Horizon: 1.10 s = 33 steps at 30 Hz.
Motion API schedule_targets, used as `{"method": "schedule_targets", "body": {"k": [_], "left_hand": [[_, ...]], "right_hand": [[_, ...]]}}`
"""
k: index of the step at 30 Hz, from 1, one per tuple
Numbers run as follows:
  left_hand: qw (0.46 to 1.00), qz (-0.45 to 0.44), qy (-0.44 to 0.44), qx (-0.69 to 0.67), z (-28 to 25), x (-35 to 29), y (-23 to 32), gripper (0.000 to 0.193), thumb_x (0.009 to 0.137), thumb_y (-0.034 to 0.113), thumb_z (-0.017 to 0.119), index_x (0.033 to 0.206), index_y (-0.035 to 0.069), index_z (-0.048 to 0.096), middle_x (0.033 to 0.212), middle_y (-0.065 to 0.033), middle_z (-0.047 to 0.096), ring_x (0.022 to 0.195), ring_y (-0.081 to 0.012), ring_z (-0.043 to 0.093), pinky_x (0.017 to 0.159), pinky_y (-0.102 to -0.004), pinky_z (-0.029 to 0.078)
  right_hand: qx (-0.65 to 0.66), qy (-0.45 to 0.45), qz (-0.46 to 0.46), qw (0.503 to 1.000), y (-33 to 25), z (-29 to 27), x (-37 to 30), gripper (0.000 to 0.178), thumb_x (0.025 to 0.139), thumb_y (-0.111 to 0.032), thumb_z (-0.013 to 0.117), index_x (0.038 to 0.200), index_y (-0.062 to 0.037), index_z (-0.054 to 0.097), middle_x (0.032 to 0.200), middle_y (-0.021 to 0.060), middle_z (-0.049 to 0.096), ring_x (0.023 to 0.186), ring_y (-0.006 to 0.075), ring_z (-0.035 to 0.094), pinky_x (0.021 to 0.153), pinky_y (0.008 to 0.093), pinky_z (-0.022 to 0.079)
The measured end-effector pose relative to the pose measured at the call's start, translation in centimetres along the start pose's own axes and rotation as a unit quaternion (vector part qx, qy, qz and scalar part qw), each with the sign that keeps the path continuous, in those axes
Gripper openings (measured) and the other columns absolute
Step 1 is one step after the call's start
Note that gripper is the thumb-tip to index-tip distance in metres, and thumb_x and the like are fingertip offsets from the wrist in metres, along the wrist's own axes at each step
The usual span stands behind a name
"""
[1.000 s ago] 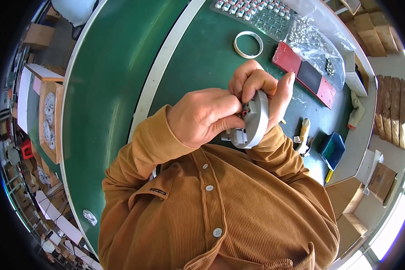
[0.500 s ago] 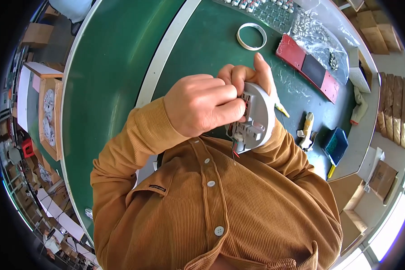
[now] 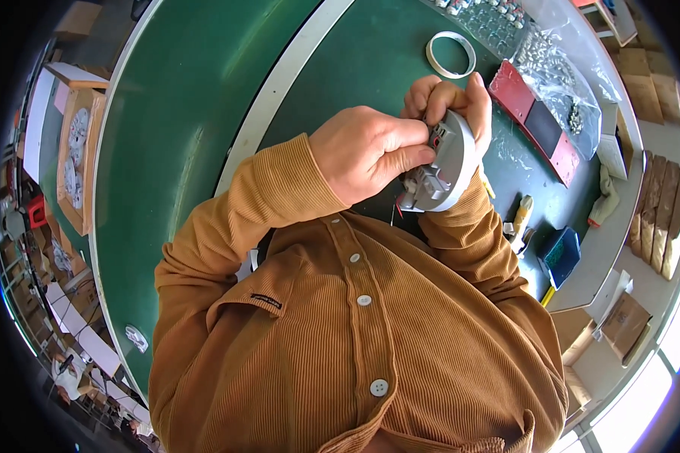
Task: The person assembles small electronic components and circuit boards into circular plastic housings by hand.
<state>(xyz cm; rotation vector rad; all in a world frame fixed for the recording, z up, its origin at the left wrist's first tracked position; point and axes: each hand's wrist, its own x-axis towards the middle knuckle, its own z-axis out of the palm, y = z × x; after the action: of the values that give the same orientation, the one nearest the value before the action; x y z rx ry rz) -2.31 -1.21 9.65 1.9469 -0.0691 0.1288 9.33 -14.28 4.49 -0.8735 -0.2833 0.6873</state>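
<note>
My right hand (image 3: 480, 113) holds a round, shallow light-grey plastic housing (image 3: 463, 162) in front of my chest, its open side facing left. Inside the housing are moulded grey parts, with a bit of red near its upper part. Fingers of my left hand (image 3: 370, 151) are pinched together at that inner side, thumb and forefinger against the parts. What lies between those fingertips is hidden. Thin wire ends, one red, hang from the housing's lower edge. The fingertips of both hands come close together at the top of the housing.
On the green table lie a tape roll (image 3: 431, 54), a red bar with a dark middle (image 3: 533, 121), and a clear bag of small metal parts (image 3: 544, 60). A blue bin (image 3: 560, 255) and a tool with a wrapped handle (image 3: 521, 215) lie right. A pale rail (image 3: 287, 83) crosses the table.
Both hands and the housing have risen away from my chest, and the housing has turned slightly. The whole view has shifted a little. My grip looks the same.
</note>
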Motion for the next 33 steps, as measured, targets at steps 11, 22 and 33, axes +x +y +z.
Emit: {"method": "schedule_targets", "body": {"k": [11,22,33], "left_hand": [[0.943,0.189,0.051,0.269,0.2,0.7,-0.8,0.018,0.099,0.016,0.071,0.087,0.010,0.059,0.076,-0.0052,0.058,0.057,-0.0291,0.053,0.055,-0.0420,0.043],[0.989,0.063,0.117,0.070,3.8,-1.9,-1.6,0.010,0.103,0.011,0.066,0.095,0.006,0.066,0.085,-0.0080,0.068,0.061,-0.0303,0.057,0.058,-0.0392,0.045],[0.931,0.043,0.356,-0.072,5.5,-2.5,-0.8,0.012,0.094,0.014,0.078,0.097,0.007,0.068,0.090,-0.0056,0.067,0.074,-0.0264,0.059,0.071,-0.0372,0.049]], "right_hand": [[0.129,-0.037,0.128,0.983,0.8,-1.3,0.2,0.064,0.114,-0.044,0.044,0.062,-0.0112,0.061,0.071,0.0085,0.060,0.082,0.0208,0.057,0.074,0.0312,0.044],[0.007,-0.047,-0.032,0.998,1.6,-1.7,-1.2,0.063,0.114,-0.041,0.036,0.063,-0.0093,0.054,0.075,0.0106,0.058,0.071,0.0205,0.052,0.072,0.0316,0.043],[-0.078,0.007,-0.121,0.990,0.6,1.2,-0.1,0.056,0.113,-0.039,0.043,0.067,-0.0106,0.057,0.080,0.0076,0.058,0.072,0.0207,0.052,0.070,0.0325,0.045]]}}
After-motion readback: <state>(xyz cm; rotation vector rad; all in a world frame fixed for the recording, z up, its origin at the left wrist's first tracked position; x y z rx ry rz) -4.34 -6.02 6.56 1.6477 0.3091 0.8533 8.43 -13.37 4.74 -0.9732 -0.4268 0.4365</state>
